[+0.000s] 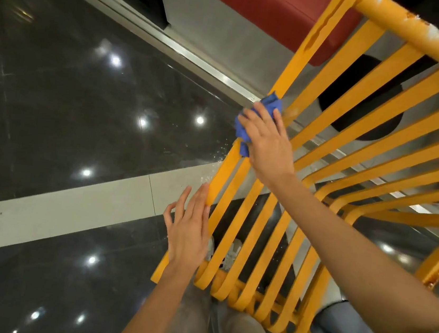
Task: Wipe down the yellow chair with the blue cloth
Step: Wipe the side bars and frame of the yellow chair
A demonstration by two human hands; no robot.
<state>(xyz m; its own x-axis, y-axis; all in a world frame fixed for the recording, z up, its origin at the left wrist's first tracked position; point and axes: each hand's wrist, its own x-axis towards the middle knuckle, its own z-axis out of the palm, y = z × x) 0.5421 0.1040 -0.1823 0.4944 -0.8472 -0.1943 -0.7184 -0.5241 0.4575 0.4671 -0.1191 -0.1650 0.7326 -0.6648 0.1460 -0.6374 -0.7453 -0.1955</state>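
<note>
The blue cloth (251, 120) is bunched under the right hand (267, 141) and pressed on the outermost slat of the yellow chair (326, 140) — wiping is underway. The left hand (188, 231), fingers straight, steadies the slat nearer the body; a stroke along the slat seems called for next.

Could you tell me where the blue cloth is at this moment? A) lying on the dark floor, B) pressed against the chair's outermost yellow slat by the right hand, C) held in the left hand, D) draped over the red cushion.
B: the right hand presses the blue cloth onto the outermost slat of the yellow chair.
</note>
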